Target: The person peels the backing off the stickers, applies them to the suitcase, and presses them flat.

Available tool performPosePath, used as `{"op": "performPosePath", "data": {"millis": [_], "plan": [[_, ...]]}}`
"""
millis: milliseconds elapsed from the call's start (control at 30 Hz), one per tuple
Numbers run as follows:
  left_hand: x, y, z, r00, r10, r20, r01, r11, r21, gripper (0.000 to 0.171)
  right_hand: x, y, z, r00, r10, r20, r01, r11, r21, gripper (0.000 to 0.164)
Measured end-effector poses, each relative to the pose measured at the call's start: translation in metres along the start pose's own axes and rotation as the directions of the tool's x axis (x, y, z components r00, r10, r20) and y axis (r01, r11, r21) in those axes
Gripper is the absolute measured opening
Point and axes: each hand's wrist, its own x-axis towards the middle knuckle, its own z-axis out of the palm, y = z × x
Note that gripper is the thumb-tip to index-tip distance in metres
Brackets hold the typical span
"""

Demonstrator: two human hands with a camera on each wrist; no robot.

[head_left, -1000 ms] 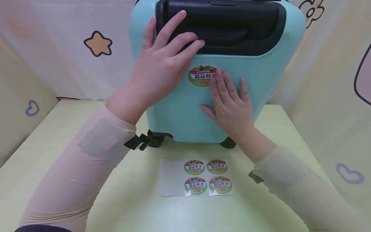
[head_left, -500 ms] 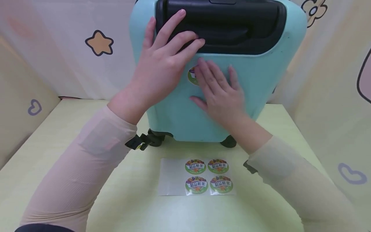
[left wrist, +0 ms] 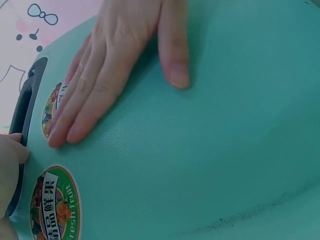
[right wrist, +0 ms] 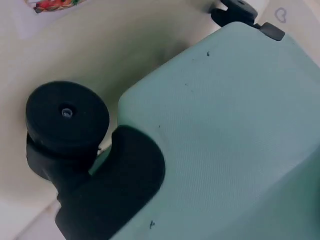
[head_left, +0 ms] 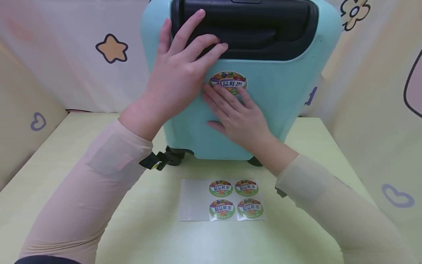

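A pale turquoise, hard-shelled suitcase [head_left: 267, 80] stands upright on a pale green-yellow table [head_left: 148, 220], its black wheels [head_left: 174, 157] at the bottom. Behind it hangs a pale curtain-like backdrop with an orange star [head_left: 112, 48] to the suitcase's left. From the head view, the person's left hand [head_left: 179, 71] blocks a second oval fruit sticker [left wrist: 56, 202] on the suitcase, visible in the left wrist view.

That hand rests, fingers spread and grasping nothing, against the left part of the suitcase's black moulded panel [head_left: 250, 33]. The right hand [head_left: 239, 115] lies flat and unclenched on the shell below the panel, fingertips covering the lower edge of a colourful oval fruit sticker [head_left: 228, 79] there.

In front of the suitcase lies a white backing sheet [head_left: 194, 200], bearing four matching fruit stickers [head_left: 221, 188] on its right half. I can't see inside the suitcase.
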Motion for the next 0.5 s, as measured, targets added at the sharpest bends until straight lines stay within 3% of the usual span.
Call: {"op": "performPosePath", "data": {"millis": [233,500], "plan": [[0.001,0.000,0.001,1.000,-0.010,0.004,0.010,1.000,-0.017,0.038,-0.021,0.024,-0.001,0.996,0.043,-0.081,-0.043,0.999,0.006,0.066],[-0.001,-0.003,0.000,1.000,-0.026,-0.004,0.026,1.000,-0.011,0.038,-0.050,0.046,-0.011,0.973,0.224,-0.064,-0.221,0.974,0.051,0.070]]}}
